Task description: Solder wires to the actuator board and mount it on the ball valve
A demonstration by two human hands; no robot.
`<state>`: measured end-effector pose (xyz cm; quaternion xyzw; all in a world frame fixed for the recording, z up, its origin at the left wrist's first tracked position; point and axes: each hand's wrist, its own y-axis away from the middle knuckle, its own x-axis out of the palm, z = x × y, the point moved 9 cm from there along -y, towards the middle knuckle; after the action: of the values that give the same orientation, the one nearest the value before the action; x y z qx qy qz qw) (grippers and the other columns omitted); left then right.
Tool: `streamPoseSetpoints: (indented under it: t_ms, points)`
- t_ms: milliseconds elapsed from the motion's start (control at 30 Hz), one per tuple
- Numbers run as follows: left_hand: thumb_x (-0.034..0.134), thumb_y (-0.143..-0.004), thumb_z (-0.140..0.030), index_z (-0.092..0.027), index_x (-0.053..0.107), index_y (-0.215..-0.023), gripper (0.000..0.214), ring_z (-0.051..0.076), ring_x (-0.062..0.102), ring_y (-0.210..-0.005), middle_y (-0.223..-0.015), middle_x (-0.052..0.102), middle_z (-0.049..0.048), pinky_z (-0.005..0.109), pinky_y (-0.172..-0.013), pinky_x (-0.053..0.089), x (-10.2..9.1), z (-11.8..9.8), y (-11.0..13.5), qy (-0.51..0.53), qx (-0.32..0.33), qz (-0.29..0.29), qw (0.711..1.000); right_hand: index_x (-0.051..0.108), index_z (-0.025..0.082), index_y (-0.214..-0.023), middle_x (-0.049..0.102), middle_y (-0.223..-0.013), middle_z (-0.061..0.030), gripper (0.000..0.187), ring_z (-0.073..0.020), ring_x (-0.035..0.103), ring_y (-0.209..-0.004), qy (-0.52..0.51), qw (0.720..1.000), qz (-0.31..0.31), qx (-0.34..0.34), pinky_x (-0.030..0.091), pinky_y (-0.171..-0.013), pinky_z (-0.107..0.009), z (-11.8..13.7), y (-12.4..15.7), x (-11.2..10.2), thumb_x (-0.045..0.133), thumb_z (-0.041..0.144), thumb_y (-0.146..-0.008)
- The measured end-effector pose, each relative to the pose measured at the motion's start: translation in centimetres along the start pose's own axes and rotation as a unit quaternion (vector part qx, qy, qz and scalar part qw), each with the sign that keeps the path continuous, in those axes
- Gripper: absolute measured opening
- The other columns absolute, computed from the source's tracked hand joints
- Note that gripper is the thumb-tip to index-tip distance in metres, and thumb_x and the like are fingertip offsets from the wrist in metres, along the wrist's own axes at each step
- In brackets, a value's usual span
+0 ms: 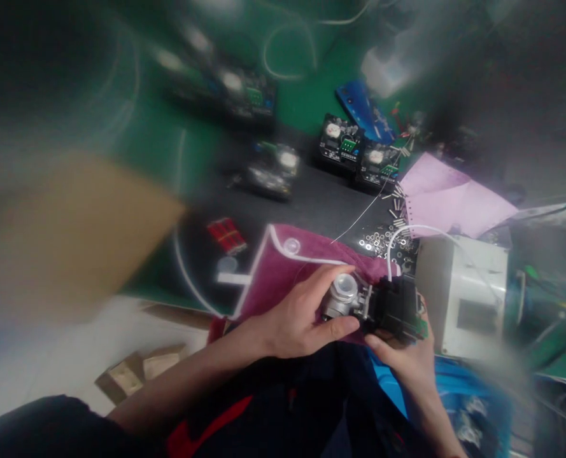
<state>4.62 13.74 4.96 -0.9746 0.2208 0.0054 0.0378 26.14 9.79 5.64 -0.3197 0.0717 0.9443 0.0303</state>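
Purple cloth (268,280), laid out beneath. Over its right part: in gripping fingers of the right hand (414,357), black housing (397,306); clasped between thumb and fingers of the left hand (298,318), attached silver fitting (344,291). Probably best supported at both ends, clear of loose washers (377,242).

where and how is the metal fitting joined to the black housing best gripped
Probably by its two sides, from the left, straddled by the left hand: the metal fitting has its round end facing the camera, and the black housing blocks its right side.
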Motion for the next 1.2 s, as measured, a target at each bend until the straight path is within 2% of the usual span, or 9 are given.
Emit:
streamPoseSetpoints:
  t_ms: [133,233,400,600,767,900,1000,1133,1200]
  points:
    - [0.057,-0.107,-0.036,-0.019,0.062,-0.131,0.03,0.018,0.072,-0.1,-0.115,0.073,0.0071,0.031,-0.092,0.056,-0.4,0.8,0.1,0.045,-0.068,-0.11,0.991,0.052,0.019,-0.144,0.068,-0.126,-0.0115,0.097,-0.0312,0.071,-0.109,-0.03,0.999,-0.016,0.029,0.06,-0.098,-0.047,0.4,0.7,1.2,0.094,0.057,-0.064]
    - [0.051,-0.11,-0.034,-0.019,0.067,-0.115,0.023,0.015,0.07,-0.086,-0.101,0.073,0.0036,0.028,-0.084,0.054,-0.6,0.9,0.2,0.032,-0.076,-0.162,0.983,0.054,0.018,-0.139,0.07,-0.12,-0.011,0.095,-0.0301,0.071,-0.104,-0.048,0.998,-0.01,0.042,0.061,-0.096,-0.045,0.6,0.8,2.0,0.096,0.055,-0.062]
    - [0.052,-0.108,-0.037,-0.019,0.069,-0.108,0.025,0.015,0.067,-0.081,-0.094,0.073,0.003,0.028,-0.08,0.051,-1.2,0.2,0.2,0.0,-0.046,-0.179,0.983,0.058,0.019,-0.129,0.072,-0.11,-0.008,0.087,-0.0279,0.072,-0.095,-0.076,0.995,-0.002,0.07,0.062,-0.092,-0.044,0.4,1.1,2.5,0.097,0.053,-0.06]
    - [0.046,-0.112,-0.037,-0.019,0.066,-0.1,0.03,0.013,0.063,-0.074,-0.085,0.068,0.0006,0.027,-0.073,0.047,-1.0,0.6,-0.1,0.006,-0.108,-0.158,0.982,0.053,0.021,-0.138,0.072,-0.112,-0.0075,0.089,-0.0273,0.072,-0.098,-0.093,0.992,-0.029,0.082,0.062,-0.091,-0.043,1.7,1.6,2.8,0.095,0.049,-0.065]
    - [0.041,-0.114,-0.04,-0.02,0.064,-0.112,0.03,0.015,0.066,-0.082,-0.096,0.071,0.002,0.028,-0.077,0.051,0.1,1.5,-0.3,0.014,-0.128,-0.14,0.982,0.052,0.023,-0.144,0.069,-0.124,-0.0092,0.094,-0.029,0.071,-0.107,-0.032,0.997,-0.044,0.057,0.061,-0.096,-0.046,2.4,1.0,1.2,0.096,0.049,-0.065]
    - [0.047,-0.113,-0.039,-0.021,0.065,-0.125,0.028,0.02,0.069,-0.11,-0.119,0.073,0.0065,0.034,-0.1,0.052,1.0,1.9,-0.1,0.003,-0.113,-0.125,0.986,0.054,0.026,-0.146,0.065,-0.133,-0.0092,0.089,-0.0307,0.068,-0.117,0.037,0.999,-0.035,-0.014,0.06,-0.101,-0.047,3.7,0.3,-0.1,0.094,0.038,-0.067]
    - [0.045,-0.113,-0.037,-0.023,0.067,-0.132,0.033,0.025,0.06,-0.136,-0.139,0.069,0.0092,0.042,-0.121,0.042,0.3,1.3,0.6,-0.017,-0.066,-0.149,0.986,0.05,0.027,-0.149,0.063,-0.137,-0.0105,0.085,-0.0322,0.065,-0.123,0.077,0.994,-0.011,-0.077,0.059,-0.106,-0.051,5.6,0.3,0.7,0.088,0.03,-0.073]
    - [0.039,-0.113,-0.047,-0.029,0.051,-0.155,0.047,0.028,0.061,-0.139,-0.15,0.065,0.0077,0.044,-0.119,0.048,-0.7,2.5,1.5,0.06,-0.068,-0.124,0.988,0.036,0.024,-0.162,0.055,-0.152,-0.0152,0.093,-0.0344,0.056,-0.141,0.118,0.984,-0.006,-0.137,0.053,-0.118,-0.057,8.4,0.3,1.7,0.085,0.036,-0.083]
    - [0.043,-0.11,-0.054,-0.029,0.048,-0.159,0.056,0.032,0.057,-0.145,-0.159,0.058,0.0077,0.045,-0.121,0.048,-1.2,3.2,1.6,0.048,-0.071,-0.096,0.992,0.032,0.024,-0.166,0.051,-0.16,-0.0156,0.099,-0.0333,0.052,-0.148,0.119,0.979,0.042,-0.157,0.052,-0.121,-0.053,9.2,-0.3,1.6,0.085,0.049,-0.086]
